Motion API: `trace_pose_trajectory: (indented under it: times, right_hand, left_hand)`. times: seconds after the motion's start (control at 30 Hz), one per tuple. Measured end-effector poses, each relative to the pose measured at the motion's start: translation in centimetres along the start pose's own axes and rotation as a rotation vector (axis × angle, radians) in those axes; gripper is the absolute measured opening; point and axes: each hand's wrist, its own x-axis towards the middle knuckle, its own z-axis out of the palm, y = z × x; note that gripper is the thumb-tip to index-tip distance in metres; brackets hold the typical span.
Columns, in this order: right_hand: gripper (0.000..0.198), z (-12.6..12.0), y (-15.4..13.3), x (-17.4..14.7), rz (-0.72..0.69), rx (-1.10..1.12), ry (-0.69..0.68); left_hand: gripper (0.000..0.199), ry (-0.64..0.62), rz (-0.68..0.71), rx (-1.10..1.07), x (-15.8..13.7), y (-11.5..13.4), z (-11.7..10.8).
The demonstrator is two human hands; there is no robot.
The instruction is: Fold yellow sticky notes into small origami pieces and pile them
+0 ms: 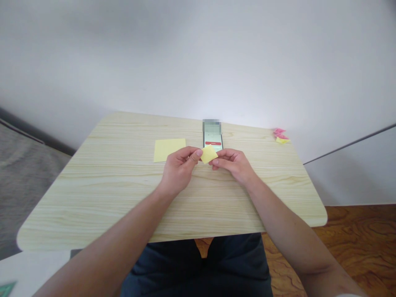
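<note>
I hold a small folded piece of yellow paper [209, 154] in front of the phone [213, 138], on my side of it and overlapping its near end in my view. My left hand [179, 168] has the paper's left corner pinched between thumb and forefinger, the thumb lying on top. My right hand [235, 164] is at the paper's right corner, thumb and fingers brought nearly together and bent; they appear to touch that edge, but I cannot tell how firmly they grip it. The phone lies screen up on the pale wooden table [201, 202], with a red bar on its display and its far end blurred out. Left of the phone, partly behind my left fingers, lies a flat yellow sheet [168, 149]. Well to the phone's right, by the table's edge, sit a pink folded paper [279, 133] and a yellow one [282, 140], just beside each other.
</note>
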Motion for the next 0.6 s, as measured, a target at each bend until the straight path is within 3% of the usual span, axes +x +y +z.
trace_pose_trajectory:
  times: [0.23,0.4,0.5,0.6]
  right_hand:
    - [0.024,0.1,0.2,-0.1,-0.105,-0.130,0.122]
    - [0.004,0.7,0.2,-0.8,-0.436,-0.536,0.237]
    - [0.010,1.1,-0.1,-1.1,-0.614,-0.719,0.235]
    - [0.016,1.2,-0.5,-1.3,-0.670,-0.892,0.201]
  left_hand:
    - [0.025,-0.034,0.032,0.118,-0.2,0.2,0.1]
    - [0.020,0.039,0.179,0.286,-0.3,0.0,0.1]
    - [0.017,0.062,0.246,0.352,-0.4,-0.2,0.1]
    - [0.021,0.032,0.274,0.411,-0.4,-0.5,0.0]
